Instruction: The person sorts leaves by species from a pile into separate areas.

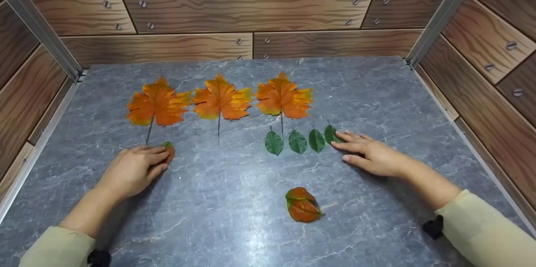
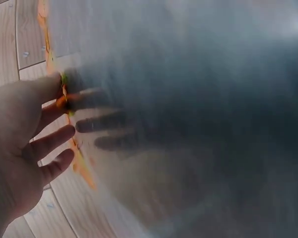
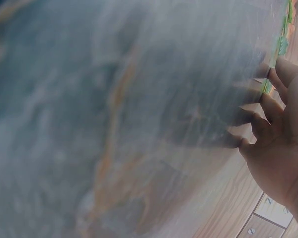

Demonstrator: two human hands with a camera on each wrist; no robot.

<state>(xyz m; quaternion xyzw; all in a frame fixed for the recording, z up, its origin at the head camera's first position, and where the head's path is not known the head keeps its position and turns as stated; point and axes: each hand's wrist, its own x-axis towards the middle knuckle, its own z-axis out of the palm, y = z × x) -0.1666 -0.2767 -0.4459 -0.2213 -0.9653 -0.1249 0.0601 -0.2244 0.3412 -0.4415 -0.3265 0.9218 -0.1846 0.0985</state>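
My left hand (image 1: 132, 169) pinches a small orange leaf with a green tip (image 1: 169, 152) between thumb and fingers, low on the tabletop. In the left wrist view a sliver of that leaf (image 2: 64, 91) shows at the fingertips. My right hand (image 1: 372, 154) lies with fingers extended, touching the rightmost green leaf (image 1: 331, 133) and partly covering it. To its left, more small green leaves (image 1: 297, 142) continue the row. Three orange maple leaves stand in a line behind: left (image 1: 158, 103), middle (image 1: 221, 98) and right (image 1: 283, 97).
A cupped-looking orange-and-green leaf pile (image 1: 304, 205) lies at the front, right of centre. The grey marbled tabletop (image 1: 217, 175) is enclosed by wood-patterned walls (image 1: 251, 11) at the back and sides, with metal posts (image 1: 444, 20) at the far corners.
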